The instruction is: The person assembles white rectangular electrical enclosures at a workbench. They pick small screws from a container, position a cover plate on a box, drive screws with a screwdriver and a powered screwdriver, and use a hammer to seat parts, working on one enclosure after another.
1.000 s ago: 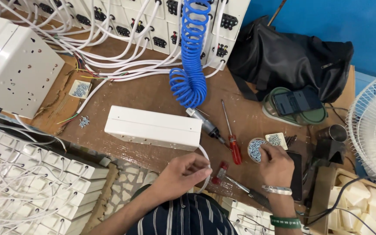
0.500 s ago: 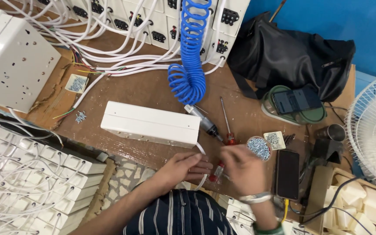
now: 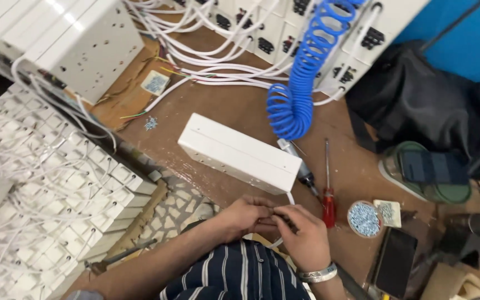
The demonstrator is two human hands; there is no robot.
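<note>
The two hands meet at the near edge of the workbench (image 3: 240,111), and what they grip is mostly hidden: the left hand (image 3: 248,214) and the right hand (image 3: 301,236) have their fingertips pressed together around something small and dark, too covered by fingers to identify. A white cable (image 3: 290,198) comes out of the end of the long white box (image 3: 239,153) and runs down behind the hands, showing again just below them; whether the fingers pinch the cable itself cannot be told. The box lies at an angle just beyond the hands, near the middle of the bench. A blue coiled hose (image 3: 301,72) hangs down to a tool whose tip alone shows past the box's right end. Beside it lies a red-handled screwdriver (image 3: 328,191), point away from the person. To the right, a small round tub (image 3: 364,218) holds a heap of small silvery screws, touching a little square tray (image 3: 387,213) of the same. A black phone (image 3: 394,261) near the right corner is partly cut off. A dark bag (image 3: 418,100) slumps at the far right, and stacks of white boxes (image 3: 45,194) with tangled cords fill the left.
</note>
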